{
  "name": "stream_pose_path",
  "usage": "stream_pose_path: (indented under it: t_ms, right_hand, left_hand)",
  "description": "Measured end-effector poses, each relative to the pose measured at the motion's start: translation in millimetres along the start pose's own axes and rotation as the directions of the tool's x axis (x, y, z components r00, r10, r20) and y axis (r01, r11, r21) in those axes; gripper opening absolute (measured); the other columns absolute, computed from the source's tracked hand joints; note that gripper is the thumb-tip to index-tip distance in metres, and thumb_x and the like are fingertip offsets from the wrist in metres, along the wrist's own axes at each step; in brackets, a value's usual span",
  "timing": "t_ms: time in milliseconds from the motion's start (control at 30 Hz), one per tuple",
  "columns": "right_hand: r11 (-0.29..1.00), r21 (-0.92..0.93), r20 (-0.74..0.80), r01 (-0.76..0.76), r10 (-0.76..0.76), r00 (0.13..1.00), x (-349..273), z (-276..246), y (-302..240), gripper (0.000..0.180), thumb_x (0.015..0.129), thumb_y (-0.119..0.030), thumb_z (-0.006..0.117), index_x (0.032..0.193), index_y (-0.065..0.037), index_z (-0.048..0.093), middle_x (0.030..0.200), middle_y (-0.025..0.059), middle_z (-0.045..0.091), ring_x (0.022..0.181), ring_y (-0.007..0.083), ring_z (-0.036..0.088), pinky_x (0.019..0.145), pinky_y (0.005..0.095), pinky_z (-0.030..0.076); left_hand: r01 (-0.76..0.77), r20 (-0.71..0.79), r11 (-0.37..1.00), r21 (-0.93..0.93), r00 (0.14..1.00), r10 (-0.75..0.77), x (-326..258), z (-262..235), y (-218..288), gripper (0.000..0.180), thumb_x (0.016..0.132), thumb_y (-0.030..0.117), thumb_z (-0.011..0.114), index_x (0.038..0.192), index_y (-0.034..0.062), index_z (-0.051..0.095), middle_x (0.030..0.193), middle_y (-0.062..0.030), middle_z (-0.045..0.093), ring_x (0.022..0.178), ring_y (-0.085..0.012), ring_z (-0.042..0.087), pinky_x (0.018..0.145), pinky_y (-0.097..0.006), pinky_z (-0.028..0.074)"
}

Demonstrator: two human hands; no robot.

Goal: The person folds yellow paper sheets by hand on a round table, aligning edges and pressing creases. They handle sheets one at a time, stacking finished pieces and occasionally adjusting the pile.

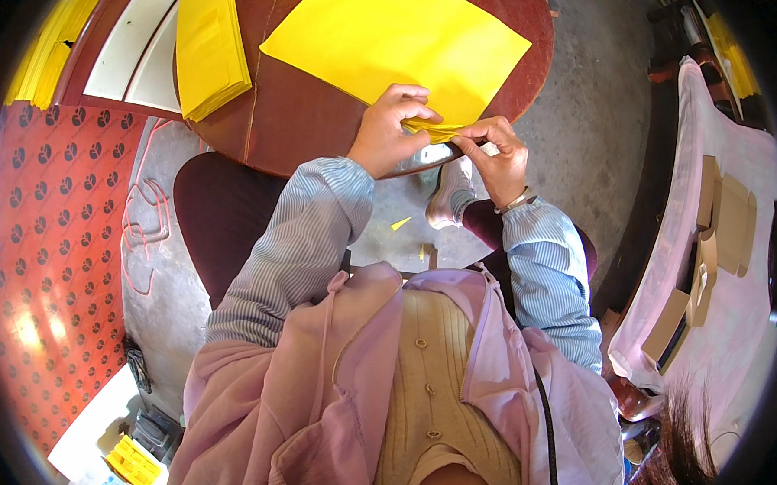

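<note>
A stack of large yellow paper sheets (397, 35) lies on a round dark red table (281, 125). My left hand (389, 130) pinches the near corner of the top sheet at the table's front edge. My right hand (496, 156) grips the same folded yellow corner (432, 127) from the right, fingertips touching the left hand's. Both hands hold the small folded strip between them, just past the table edge.
A second pile of folded yellow paper (208, 44) sits at the table's left. A white tray (141, 41) lies beyond it. A red patterned mat (51, 228) covers the floor left. A pale cloth-covered surface with cardboard pieces (718, 240) stands right. Scraps dot the concrete floor (400, 223).
</note>
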State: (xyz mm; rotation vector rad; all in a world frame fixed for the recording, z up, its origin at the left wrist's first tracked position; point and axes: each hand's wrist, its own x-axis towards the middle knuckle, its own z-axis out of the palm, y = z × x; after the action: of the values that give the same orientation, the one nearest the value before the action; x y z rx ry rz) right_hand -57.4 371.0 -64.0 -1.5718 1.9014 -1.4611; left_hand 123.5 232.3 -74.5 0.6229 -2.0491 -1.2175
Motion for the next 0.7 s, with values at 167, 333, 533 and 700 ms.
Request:
stream_pose_path:
  t_ms: [167,333,533,700]
  right_hand:
    - [0.991,0.107,-0.050,-0.078,0.083,0.995,-2.3,5.0,-2.8,0.015,0.084,-0.004,0.089,0.096,-0.004,0.079,0.089,0.0053,0.072,0.083,0.0174,0.068,0.075,0.0310,0.055]
    - [0.999,0.036,-0.025,0.000,0.001,1.000,-2.1,2.1,-1.3,0.015,0.084,-0.003,0.088,0.096,-0.005,0.080,0.089,0.0048,0.072,0.084,0.0179,0.068,0.076,0.0320,0.054]
    - [0.999,0.003,-0.006,0.037,-0.037,0.999,-1.1,-0.6,2.0,0.014,0.084,-0.003,0.088,0.097,-0.005,0.082,0.087,0.0042,0.072,0.084,0.0185,0.067,0.076,0.0330,0.053]
    - [1.000,0.016,-0.006,-0.018,0.019,1.000,-1.6,0.8,1.9,0.014,0.084,-0.003,0.088,0.096,-0.004,0.081,0.086,0.0041,0.072,0.082,0.0181,0.066,0.074,0.0328,0.052]
  left_hand:
    - [0.106,-0.071,0.994,0.008,0.992,-0.105,0.6,8.4,1.6,0.018,0.085,0.011,0.082,0.100,0.0007,0.080,0.125,-0.0140,0.072,0.111,-0.0275,0.074,0.098,-0.037,0.059]
    - [0.178,-0.056,0.982,-0.064,0.982,-0.182,4.0,7.1,-1.0,0.017,0.091,0.012,0.081,0.102,-0.0015,0.079,0.129,-0.0165,0.072,0.113,-0.0262,0.074,0.097,-0.036,0.060]
    - [0.176,0.000,0.984,-0.031,0.984,-0.176,3.6,1.9,-1.3,0.018,0.090,0.011,0.080,0.104,-0.0009,0.080,0.130,-0.0159,0.071,0.116,-0.0261,0.072,0.097,-0.036,0.060]
    - [0.043,0.010,0.999,-0.014,0.999,-0.043,2.1,-1.8,0.2,0.019,0.084,0.011,0.081,0.100,0.0003,0.081,0.128,-0.0142,0.071,0.115,-0.0275,0.071,0.098,-0.037,0.058]
